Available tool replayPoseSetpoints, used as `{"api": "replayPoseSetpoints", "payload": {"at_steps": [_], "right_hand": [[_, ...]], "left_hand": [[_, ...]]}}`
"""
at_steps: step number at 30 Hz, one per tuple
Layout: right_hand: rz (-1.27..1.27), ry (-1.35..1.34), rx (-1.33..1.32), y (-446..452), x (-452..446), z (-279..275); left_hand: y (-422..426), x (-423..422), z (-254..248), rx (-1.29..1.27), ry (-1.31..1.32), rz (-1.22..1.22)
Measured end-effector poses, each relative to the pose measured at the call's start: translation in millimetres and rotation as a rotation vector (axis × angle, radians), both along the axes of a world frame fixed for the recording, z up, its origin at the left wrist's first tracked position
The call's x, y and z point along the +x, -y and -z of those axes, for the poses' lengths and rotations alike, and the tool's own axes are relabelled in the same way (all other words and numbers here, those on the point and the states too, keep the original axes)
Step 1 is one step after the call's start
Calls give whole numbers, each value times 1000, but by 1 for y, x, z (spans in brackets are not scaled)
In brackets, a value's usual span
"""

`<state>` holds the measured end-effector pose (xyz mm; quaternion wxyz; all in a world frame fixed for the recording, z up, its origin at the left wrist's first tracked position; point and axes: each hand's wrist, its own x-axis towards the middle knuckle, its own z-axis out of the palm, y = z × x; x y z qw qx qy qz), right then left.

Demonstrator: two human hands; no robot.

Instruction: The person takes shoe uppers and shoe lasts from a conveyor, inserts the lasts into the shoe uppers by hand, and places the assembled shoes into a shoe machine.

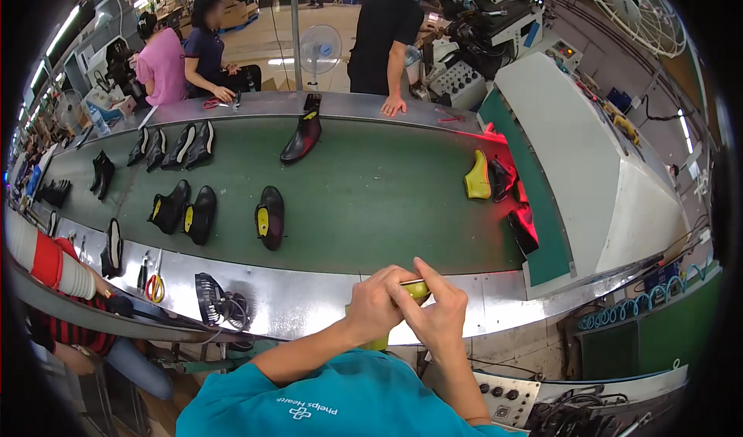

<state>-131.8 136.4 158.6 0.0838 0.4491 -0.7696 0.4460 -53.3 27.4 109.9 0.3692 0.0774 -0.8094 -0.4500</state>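
Note:
Close to my body, at the near edge of the belt table, both hands hold a yellow-green boot (416, 291). Much of the boot is hidden behind my fingers and wrists, and a thin dark edge shows along its upper part. My left hand (377, 304) is closed around its left side. On the other side my right hand (439, 311) grips it, thumb and forefinger near the top. Ahead and to the right on the belt stands a yellow boot (477, 176), beside a dark boot (503, 179) under red light.
Several black boots (199, 215) lie across the green belt (364, 197). A machine housing (573, 151) borders the right end. Scissors (155, 284) and a small black fan (210, 299) sit on the near metal edge. Co-workers (387, 42) are along the far side.

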Motion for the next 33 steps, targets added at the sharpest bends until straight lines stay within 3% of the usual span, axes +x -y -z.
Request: {"api": "replayPoseSetpoints", "payload": {"at_steps": [8, 19, 22, 26, 28, 33], "right_hand": [[-179, 196, 13, -8, -5, 3], [-377, 399, -259, -9, -11, 37], [-218, 164, -294, -8, -1, 38], [-134, 343, -327, -14, 4, 42], [-115, 162, -408, -17, -3, 46], [-142, 107, -369, -18, 1, 36]], "left_hand": [[5, 16, 1, 20, 51, -19], [9, 17, 0, 108, 67, 104], [8, 15, 0, 90, 95, 104], [4, 14, -4, 101, 73, 116], [2, 14, -4, 102, 65, 120], [1, 13, -3, 65, 73, 114]]}}
